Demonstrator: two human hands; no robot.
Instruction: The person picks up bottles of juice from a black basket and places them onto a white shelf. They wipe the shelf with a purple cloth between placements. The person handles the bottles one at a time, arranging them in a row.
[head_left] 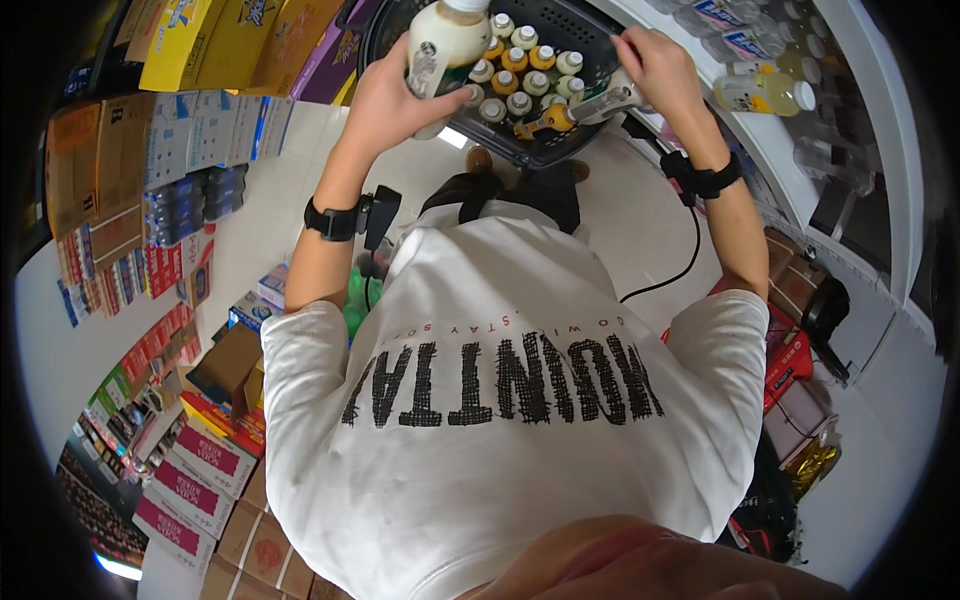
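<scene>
A black plastic basket (545,158) is in front of me at the top of the head view, with several small bottles (515,80) of cream and orange drink standing in it, pale caps up. My left hand (405,95) is closed around a larger white-capped bottle (440,45) with creamy contents, above the basket's left side. At the basket's right side my right hand (662,72) has its fingers curled by a pale grey-white piece (608,100). That piece slants into the basket beside an orange bottle; its kind and the hand's hold on it are unclear.
An open-framed cooler (870,60) on the right holds clear bottles and a yellow drink bottle (765,93) lying sideways. Stacked cartons (185,490) and shelved packs (190,205) line the left. A black cable (690,250) hangs from my right wrist device.
</scene>
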